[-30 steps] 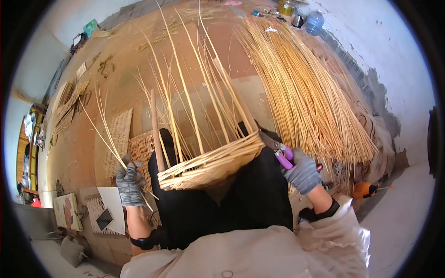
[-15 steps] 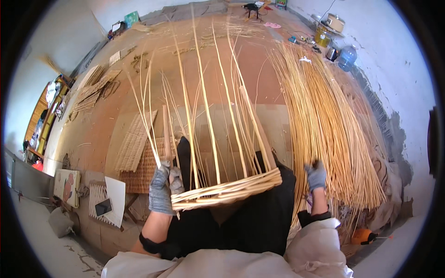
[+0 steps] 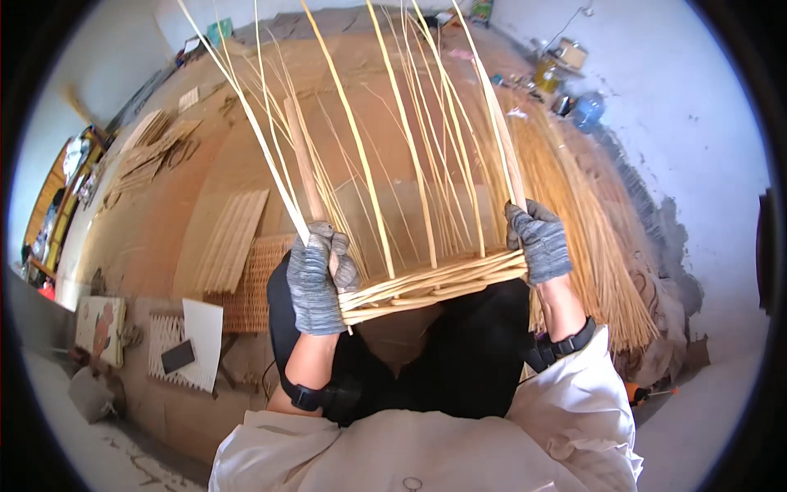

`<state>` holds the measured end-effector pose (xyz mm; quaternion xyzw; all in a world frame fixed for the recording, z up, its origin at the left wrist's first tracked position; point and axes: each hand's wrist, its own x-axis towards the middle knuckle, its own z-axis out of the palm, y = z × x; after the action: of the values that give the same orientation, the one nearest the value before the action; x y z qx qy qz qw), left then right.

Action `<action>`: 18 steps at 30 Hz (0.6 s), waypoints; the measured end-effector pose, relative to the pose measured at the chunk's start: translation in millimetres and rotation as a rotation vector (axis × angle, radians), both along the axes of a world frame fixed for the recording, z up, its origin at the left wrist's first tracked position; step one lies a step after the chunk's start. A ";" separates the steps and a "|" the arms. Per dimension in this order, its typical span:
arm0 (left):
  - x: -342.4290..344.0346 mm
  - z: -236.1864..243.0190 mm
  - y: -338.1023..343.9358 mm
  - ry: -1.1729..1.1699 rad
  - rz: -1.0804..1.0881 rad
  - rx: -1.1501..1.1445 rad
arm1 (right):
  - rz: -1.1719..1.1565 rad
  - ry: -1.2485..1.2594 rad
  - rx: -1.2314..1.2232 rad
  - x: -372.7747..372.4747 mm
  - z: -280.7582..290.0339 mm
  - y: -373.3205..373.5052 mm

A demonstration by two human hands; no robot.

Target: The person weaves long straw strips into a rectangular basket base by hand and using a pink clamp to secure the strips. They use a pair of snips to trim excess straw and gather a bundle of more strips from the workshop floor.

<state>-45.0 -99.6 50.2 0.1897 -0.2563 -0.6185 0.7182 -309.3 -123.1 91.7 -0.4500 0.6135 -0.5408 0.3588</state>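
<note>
A wicker basket of pale rods hangs over my lap, a low woven band along its near side and tall thin stakes rising from it. My left hand, in a grey knitted glove, is closed round its left corner beside a thick wooden post. A pale rod sticks up out of that same hand. At the right corner my right hand, gloved alike, has its fingers wrapped round the foot of the other post. Both palms are hidden.
A big bundle of long willow rods lies on the floor to the right. Left of my knees are a woven panel, a slatted mat, a phone and white card. A water jug stands by the right wall.
My right hand has come from beside the rod bundle to the basket's right corner and closed there. The basket has risen and shifted right, with my left hand still on it.
</note>
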 end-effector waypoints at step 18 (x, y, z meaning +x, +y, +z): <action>-28.8 -39.6 -38.9 -0.115 0.121 0.105 | -0.077 -0.075 -0.076 -19.4 -31.9 18.9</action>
<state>-73.8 -138.5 10.6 0.2775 -0.2526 -0.5745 0.7274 -328.7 -104.2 59.8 -0.4187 0.5954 -0.5937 0.3431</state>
